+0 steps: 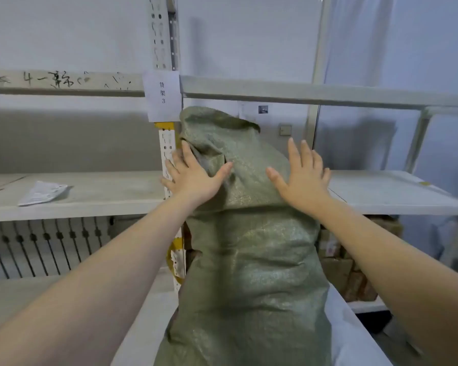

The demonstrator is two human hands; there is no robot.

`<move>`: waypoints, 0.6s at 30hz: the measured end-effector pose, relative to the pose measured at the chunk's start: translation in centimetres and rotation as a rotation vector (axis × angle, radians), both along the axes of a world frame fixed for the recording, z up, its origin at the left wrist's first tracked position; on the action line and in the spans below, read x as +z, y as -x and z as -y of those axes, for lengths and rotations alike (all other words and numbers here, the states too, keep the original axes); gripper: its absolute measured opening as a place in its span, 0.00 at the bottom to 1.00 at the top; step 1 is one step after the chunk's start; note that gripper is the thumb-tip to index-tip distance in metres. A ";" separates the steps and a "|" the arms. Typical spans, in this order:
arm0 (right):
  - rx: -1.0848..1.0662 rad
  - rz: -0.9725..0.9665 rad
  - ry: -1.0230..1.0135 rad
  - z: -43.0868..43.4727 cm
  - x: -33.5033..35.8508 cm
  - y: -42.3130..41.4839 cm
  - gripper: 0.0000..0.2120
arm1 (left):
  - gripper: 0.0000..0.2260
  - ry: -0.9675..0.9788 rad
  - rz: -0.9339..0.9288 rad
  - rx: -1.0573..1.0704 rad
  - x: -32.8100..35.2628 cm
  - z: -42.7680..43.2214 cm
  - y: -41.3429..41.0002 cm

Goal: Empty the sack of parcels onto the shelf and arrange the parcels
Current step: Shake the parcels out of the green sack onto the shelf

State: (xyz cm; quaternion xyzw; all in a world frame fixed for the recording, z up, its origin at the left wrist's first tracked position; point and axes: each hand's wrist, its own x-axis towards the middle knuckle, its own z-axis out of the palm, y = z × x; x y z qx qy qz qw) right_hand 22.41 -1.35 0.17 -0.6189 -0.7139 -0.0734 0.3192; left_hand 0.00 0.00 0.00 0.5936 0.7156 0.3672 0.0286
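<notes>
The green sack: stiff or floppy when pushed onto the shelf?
Probably floppy: the green sack creases and bends over the shelf edge. Likely heavy, as it bulges full. It may slump sideways; the left hand and right hand brace its top.

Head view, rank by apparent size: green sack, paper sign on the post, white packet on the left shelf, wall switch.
1. green sack, by far the largest.
2. paper sign and white packet look alike; not ranked.
3. wall switch, smallest.
</notes>
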 end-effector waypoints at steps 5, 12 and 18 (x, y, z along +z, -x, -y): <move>-0.012 -0.068 0.251 0.5 -3.1 -0.4 0.46 | 0.57 0.064 0.194 0.004 -0.7 -0.4 -0.6; -0.006 -0.158 0.340 1.5 -5.6 -1.3 0.51 | 0.60 0.004 0.313 0.053 -0.3 -1.1 -1.6; -0.003 -0.246 0.352 2.3 -6.3 -1.7 0.50 | 0.55 0.071 0.425 0.018 -0.2 -0.9 -3.6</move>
